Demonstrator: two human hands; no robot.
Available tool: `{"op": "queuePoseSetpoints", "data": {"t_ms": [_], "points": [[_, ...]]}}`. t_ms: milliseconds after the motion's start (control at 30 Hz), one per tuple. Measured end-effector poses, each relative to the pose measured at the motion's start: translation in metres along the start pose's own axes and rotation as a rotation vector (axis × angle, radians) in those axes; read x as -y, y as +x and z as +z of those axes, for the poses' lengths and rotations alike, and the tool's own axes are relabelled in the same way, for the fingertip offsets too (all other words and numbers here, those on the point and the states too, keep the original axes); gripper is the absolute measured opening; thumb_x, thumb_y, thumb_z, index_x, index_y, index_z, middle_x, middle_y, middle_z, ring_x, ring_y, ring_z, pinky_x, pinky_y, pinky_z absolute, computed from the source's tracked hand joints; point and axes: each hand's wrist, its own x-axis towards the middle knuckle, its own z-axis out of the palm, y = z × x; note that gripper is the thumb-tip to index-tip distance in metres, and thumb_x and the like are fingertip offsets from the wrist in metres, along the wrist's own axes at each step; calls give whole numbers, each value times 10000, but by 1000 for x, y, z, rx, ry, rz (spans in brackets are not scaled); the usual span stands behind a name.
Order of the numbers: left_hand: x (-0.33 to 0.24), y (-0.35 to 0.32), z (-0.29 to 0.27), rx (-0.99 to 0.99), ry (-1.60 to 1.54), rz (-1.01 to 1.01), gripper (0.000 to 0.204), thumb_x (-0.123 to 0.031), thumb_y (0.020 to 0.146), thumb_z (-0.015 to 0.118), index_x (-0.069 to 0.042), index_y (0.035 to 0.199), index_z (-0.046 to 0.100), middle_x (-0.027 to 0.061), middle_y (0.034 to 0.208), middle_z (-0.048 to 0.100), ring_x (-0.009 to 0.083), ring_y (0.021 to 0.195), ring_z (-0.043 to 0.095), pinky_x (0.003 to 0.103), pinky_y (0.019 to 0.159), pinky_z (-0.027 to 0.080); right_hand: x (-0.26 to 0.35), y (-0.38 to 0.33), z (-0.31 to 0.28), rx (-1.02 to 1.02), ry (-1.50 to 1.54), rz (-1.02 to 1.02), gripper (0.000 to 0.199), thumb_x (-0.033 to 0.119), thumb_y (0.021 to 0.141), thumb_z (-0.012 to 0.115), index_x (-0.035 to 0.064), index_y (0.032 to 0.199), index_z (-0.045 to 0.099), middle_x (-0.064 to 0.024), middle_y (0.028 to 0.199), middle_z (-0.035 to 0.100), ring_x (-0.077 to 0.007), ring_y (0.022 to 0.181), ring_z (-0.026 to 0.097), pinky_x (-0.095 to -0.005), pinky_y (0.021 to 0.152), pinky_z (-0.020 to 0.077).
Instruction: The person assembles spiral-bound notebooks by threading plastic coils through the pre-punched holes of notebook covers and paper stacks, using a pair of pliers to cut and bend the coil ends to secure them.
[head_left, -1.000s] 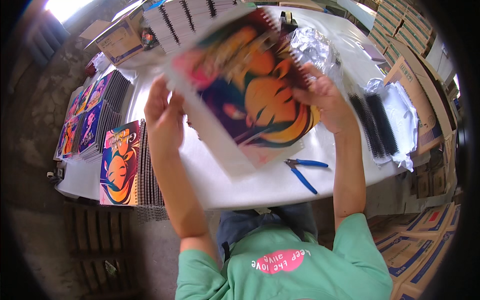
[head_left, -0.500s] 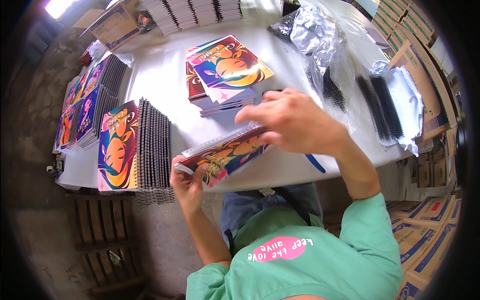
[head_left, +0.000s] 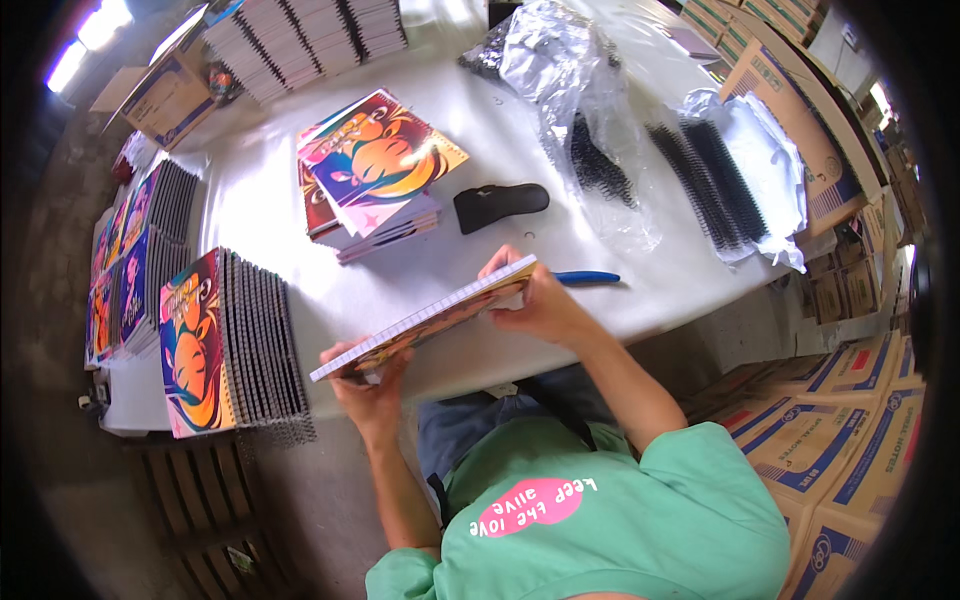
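Held between both hands above the table's near edge is a notebook (head_left: 430, 325), tilted with one long edge turned up and its colourful cover facing me. My left hand (head_left: 370, 388) is closed on its left end, and my right hand (head_left: 535, 303) grips the right end. Just beyond the right hand lies a blue-handled tool (head_left: 590, 277), its other end hidden by that hand. A black flat object with one wider end (head_left: 500, 205) rests farther up. To its left is a loose pile of notebooks (head_left: 385, 170) with bright illustrated covers and no coils visible.
Coil-bound notebooks (head_left: 195, 345) are stacked at the left, with more (head_left: 150, 255) behind. Tall notebook stacks (head_left: 310, 45) and an open carton (head_left: 170, 100) stand at the back. Right are clear plastic (head_left: 560, 60), black spiral coils (head_left: 710, 180) and cartons (head_left: 800, 440).
My right hand has come down onto the notebook's right end. The notebook has turned edge up. The black object, mostly hidden before, shows fully, and the whole view has shifted.
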Motion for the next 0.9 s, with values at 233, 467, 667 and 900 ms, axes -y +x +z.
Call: {"op": "queuePoseSetpoints", "data": {"t_ms": [233, 467, 667, 900], "points": [[-6, -14, 16, -37, -360, -257, 654, -11, 659, 798, 3, 1202, 433, 105, 1128, 502, 209, 1036, 504, 292, 867, 422, -16, -9, 14, -232, -49, 122, 258, 20, 618, 663, 38, 828, 514, -9, 735, 530, -88, 723, 516, -247, 693, 431], [-87, 16, 51, -202, 466, 484, 603, -271, 760, 731, -43, 1212, 403, 131, 1155, 428, 294, 1141, 415, 501, 1064, 160, -8, -13, 10, -139, -203, 36, 352, 5, 638, 663, 12, 959, 518, -75, 845, 585, -150, 785, 561, -288, 725, 457], [-95, 25, 57, 128, 632, 476, 106, -154, 769, 649, -118, 866, 625, 28, 757, 521, 226, 911, 532, 498, 1081, 84, 48, -9, -176, -447, -208, -342, 365, -49, 787, 539, 2, 1148, 527, -96, 1062, 610, -178, 957, 587, -282, 870, 459], [-96, 36, 56, 213, 530, 508, 134, -135, 737, 670, -121, 863, 628, 19, 745, 501, 214, 906, 529, 497, 1100, 50, -30, 24, -296, -674, -1679, 363, 237, 214, 872, 558, 58, 1050, 567, -176, 1053, 615, -371, 967, 596, -461, 795, 485]]}}
